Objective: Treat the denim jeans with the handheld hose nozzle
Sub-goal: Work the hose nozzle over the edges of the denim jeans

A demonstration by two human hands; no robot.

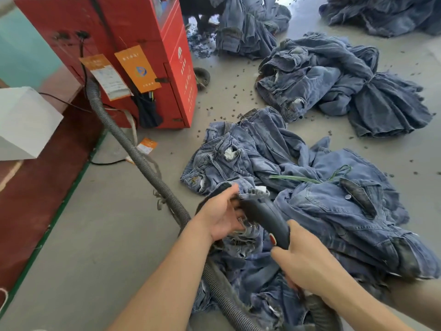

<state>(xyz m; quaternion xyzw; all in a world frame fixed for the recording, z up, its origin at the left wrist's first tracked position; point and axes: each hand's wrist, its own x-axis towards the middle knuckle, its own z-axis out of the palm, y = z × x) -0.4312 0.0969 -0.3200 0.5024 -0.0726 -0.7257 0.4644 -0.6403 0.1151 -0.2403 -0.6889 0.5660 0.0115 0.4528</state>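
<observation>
A heap of blue denim jeans [322, 211] lies on the grey floor in front of me. My right hand [303, 263] grips the black handheld nozzle [265, 218], whose tip points up and left into a frayed edge of the jeans. My left hand [222, 216] pinches that denim edge [253, 191] right at the nozzle tip. The grey ribbed hose [148, 170] runs from the nozzle's rear, under my arms, across the floor to the red machine [133, 44].
More jeans piles [334, 87] lie at the back and right, with small dark pellets [229, 101] scattered on the floor. A white box [23, 123] sits on a dark red platform at left. Orange tags [138, 68] hang on the machine.
</observation>
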